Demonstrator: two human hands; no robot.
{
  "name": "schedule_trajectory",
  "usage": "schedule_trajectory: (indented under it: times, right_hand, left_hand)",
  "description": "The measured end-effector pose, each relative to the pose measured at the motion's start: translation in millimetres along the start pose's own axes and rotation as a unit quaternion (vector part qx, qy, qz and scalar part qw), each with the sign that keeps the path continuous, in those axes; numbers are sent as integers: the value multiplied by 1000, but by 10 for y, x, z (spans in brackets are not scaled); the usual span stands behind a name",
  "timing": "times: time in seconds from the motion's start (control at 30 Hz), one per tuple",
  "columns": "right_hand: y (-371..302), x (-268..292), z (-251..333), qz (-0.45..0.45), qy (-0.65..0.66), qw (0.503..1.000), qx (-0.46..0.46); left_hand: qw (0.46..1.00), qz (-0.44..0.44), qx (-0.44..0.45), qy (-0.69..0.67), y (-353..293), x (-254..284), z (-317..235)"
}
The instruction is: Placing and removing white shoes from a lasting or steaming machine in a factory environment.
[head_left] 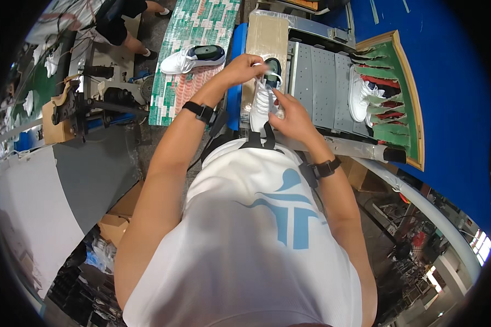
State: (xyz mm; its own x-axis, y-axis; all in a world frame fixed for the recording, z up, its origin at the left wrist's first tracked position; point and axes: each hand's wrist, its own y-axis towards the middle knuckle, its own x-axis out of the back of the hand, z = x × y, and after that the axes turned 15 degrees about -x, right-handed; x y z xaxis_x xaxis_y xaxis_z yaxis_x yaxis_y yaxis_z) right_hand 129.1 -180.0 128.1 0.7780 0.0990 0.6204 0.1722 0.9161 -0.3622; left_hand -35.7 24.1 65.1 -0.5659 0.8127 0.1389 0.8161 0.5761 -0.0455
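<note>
A white lace-up sneaker (261,104) with a dark insole lies in front of me on a tan board, its toe toward my body. At its collar, the fingertips of my left hand (244,70) are pinched on a white shoelace (260,82). My right hand (295,119) is bent against the sneaker's right side, thumb low and index finger near the laces. Whether that hand also has a lace is hidden. To the left, a second white sneaker (181,61) with a dark insole rests on its own, toe pointing left.
The second sneaker's surface is a green, white and red patterned board (166,101). On the right, a grey perforated conveyor (316,82) leads to a wood-framed opening with green strips (387,136), where more white shoes (359,95) sit. Another person's leg (133,43) shows at upper left.
</note>
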Motion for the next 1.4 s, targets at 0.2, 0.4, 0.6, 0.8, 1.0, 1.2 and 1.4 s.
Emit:
schedule_trajectory:
  times: [0.2,0.4,0.6,0.8,1.0,1.2,1.4]
  right_hand:
    - [148,-222,39,-80,-241,960,119]
    - [86,-414,35,-69,-179,980,50]
    - [260,-396,327,0,28,994,-109]
    - [-331,-365,313,66,10,992,-109]
    - [-593,61,118,70,-14,994,-83]
    - [-365,58,155,73,-48,996,-8]
    - [-306,108,-36,130,-23,991,-9]
  left_hand:
    - [911,-70,116,388,-80,447,629]
    - [989,38,-41,140,93,-107,134]
    - [973,71,-110,191,396,-206,346]
    - [966,63,-104,229,410,-152,337]
    - [985,49,-83,146,279,-141,304]
    - [957,-187,-5,220,-228,-277,569]
    - [983,-136,121,37,-396,-486,621]
